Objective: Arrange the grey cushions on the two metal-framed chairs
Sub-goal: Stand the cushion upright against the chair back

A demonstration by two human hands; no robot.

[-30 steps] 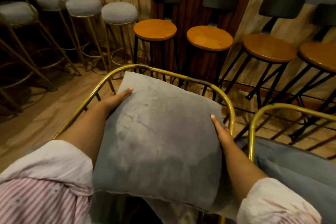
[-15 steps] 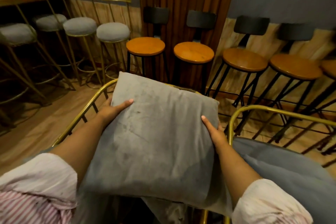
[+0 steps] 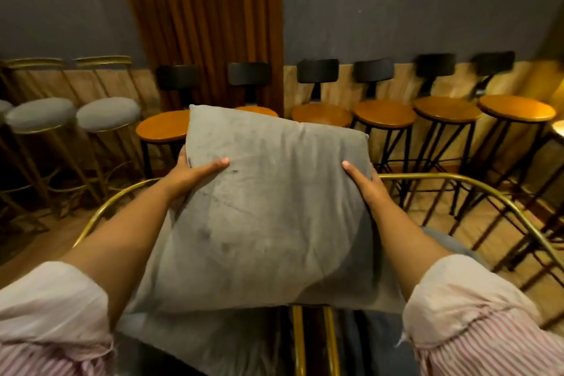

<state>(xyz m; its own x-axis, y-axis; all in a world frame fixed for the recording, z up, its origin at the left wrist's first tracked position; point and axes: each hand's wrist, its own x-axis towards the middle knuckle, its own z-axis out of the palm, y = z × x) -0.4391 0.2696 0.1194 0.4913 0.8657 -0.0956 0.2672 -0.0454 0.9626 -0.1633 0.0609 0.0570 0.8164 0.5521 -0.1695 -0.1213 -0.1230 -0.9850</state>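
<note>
Hidden behind the raised cushion

The grey cushion [image 3: 268, 207] covers most of both gold chair frames [image 3: 476, 189], the seats under it, and the fingers of each hand behind its edges. The stools [image 3: 384, 114] at the wall are blurred; the grey stool [image 3: 3, 107] is cut by the left edge.

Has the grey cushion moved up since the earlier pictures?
Yes. The grey cushion rose: its top edge, earlier level with the gold chair frame, now overlaps the wooden stool seats.
</note>
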